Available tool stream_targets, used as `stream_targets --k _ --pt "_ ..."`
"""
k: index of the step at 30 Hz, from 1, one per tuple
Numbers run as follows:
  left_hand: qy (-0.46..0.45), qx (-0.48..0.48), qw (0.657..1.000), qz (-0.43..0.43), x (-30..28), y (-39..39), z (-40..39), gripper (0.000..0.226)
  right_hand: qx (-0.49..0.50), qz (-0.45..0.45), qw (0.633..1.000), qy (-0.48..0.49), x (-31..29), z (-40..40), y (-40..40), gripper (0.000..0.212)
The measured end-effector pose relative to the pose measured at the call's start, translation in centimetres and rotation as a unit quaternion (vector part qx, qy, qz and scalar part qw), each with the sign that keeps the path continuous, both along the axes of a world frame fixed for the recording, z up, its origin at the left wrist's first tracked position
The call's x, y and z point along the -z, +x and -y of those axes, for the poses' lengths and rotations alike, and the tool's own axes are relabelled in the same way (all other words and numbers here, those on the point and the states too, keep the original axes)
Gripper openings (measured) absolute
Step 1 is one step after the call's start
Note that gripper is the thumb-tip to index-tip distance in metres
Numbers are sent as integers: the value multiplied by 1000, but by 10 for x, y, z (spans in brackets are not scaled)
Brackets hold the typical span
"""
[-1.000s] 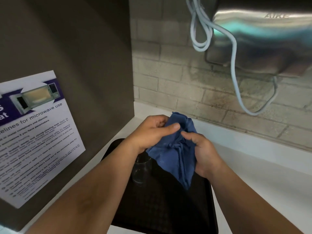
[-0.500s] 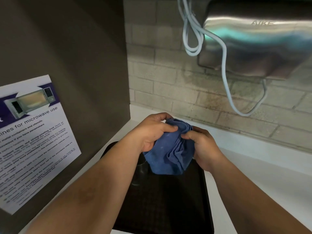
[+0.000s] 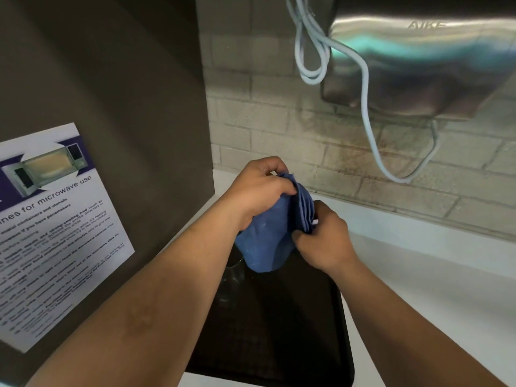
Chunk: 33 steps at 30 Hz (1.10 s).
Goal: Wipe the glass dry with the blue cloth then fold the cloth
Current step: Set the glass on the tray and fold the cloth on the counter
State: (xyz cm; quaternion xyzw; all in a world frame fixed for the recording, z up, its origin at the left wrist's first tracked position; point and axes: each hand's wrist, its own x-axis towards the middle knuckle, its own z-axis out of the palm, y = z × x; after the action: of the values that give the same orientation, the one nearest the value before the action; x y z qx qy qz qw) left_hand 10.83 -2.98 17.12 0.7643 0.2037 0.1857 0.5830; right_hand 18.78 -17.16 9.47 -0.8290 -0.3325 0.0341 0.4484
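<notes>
Both hands hold the blue cloth (image 3: 268, 236) above the far end of a black tray (image 3: 279, 331). My left hand (image 3: 257, 191) pinches its upper edge, where several layers are stacked. My right hand (image 3: 324, 238) grips the same layers from the right side. The cloth is bunched into a compact bundle with a rounded bottom. A clear glass (image 3: 233, 275) stands on the tray just below the cloth, mostly hidden by my left forearm and the cloth.
A white counter (image 3: 418, 275) runs to the right of the tray. A dark panel with a microwave-use poster (image 3: 55, 224) stands at the left. A steel hand dryer (image 3: 418, 65) with a looped grey cable hangs on the brick wall above.
The cloth hung loose and long a second ago; it is now gathered into a shorter, layered bundle. Both hands have risen slightly and moved closer together.
</notes>
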Motion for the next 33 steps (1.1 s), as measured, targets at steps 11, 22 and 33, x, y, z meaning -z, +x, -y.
stream_targets --k 11,22,33 --pt "13 -3 1000 -16 4 -5 1 22 -184 -22 979 -91 -65 76 38 12" --pt "198 81 973 -89 65 55 92 37 -52 38 966 -250 -57 168 96 17" --pt "488 300 775 -267 158 12 185 18 -141 6 805 -576 74 220 58 12"
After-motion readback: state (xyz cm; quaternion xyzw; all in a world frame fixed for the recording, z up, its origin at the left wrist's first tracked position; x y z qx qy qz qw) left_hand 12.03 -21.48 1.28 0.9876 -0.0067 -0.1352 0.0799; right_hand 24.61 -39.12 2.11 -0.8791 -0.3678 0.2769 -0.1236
